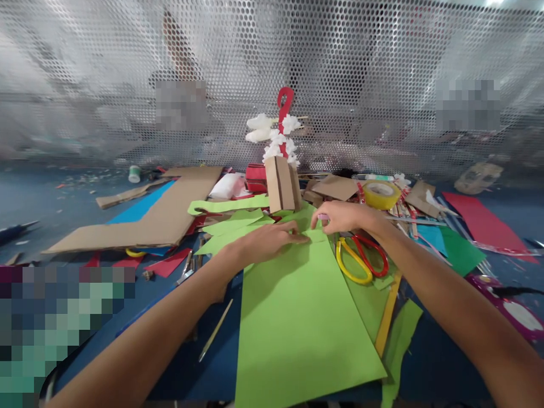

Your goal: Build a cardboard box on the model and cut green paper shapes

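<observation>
A large light-green paper sheet (pixel 293 317) lies on the blue table in front of me. My left hand (pixel 267 241) rests palm-down on its far edge, fingers stretched flat along the paper. My right hand (pixel 344 217) is at the same far edge, fingertips pinched on the green paper; a small pink thing (pixel 323 216) shows at its fingertips. Just beyond the hands stands a cardboard block (pixel 281 184) with a red shape and white paper flowers (pixel 278 139).
Yellow and red scissors (pixel 361 258) lie right of the sheet, beside a yellow strip (pixel 387 314). Yellow tape roll (pixel 381 194), cardboard pieces (pixel 161 218), red paper (pixel 484 221), green scraps (pixel 229 224) and a thin stick (pixel 215 330) lie around. A perforated metal screen (pixel 272 73) stands behind.
</observation>
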Motion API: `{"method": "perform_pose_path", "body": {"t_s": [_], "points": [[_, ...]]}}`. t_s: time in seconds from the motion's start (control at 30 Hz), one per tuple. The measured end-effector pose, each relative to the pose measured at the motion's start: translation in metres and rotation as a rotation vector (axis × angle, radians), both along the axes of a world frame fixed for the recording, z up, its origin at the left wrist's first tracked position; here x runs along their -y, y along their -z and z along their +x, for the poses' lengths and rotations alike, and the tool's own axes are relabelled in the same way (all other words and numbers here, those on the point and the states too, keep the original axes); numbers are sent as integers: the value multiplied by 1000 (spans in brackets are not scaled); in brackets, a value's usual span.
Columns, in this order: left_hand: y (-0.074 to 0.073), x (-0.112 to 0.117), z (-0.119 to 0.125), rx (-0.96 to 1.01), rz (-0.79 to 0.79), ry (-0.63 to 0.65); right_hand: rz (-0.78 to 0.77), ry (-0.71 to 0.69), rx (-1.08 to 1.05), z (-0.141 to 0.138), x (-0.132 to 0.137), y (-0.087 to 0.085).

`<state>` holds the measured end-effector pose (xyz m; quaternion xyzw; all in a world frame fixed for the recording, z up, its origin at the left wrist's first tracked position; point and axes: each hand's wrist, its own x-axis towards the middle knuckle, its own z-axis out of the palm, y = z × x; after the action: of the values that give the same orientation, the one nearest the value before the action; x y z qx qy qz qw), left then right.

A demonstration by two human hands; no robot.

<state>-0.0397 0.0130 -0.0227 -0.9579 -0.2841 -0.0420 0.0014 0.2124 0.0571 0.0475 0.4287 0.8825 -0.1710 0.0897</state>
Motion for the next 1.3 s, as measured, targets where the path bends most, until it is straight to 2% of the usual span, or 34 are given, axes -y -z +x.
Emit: {"method": "perform_pose_path", "body": {"t_s": [0.2,0.47,0.53,0.6,0.67,0.77,0.87,0.97,1.07,1.3], "points": [[-1,-10,-13,46,-46,66,-24,18,2,3,-3,-1],[-1,-12,-15,61,-58,89,19,66,44,5,-9,7],[1,-13,-16,69,-59,95,106,111,-21,6,-7,4],[2,-13,-17,87,-61,99,156,146,-200,6,-4,-1],[4,-14,-18,101,-69,100,81,167,-465,7,-2,-5],[5,-14,-18,127,-80,108,-170,148,-781,9,0,-3],[6,-15,-19,176,-95,121,-404,62,-874,11,-3,14],[7,-16,-19,182,-110,119,-575,-149,-866,10,-9,33],[7,-17,-19,175,-122,106,-566,-249,-764,5,-12,44],[3,-18,-25,235,-169,119,-374,-165,-664,-12,-1,44]]}}
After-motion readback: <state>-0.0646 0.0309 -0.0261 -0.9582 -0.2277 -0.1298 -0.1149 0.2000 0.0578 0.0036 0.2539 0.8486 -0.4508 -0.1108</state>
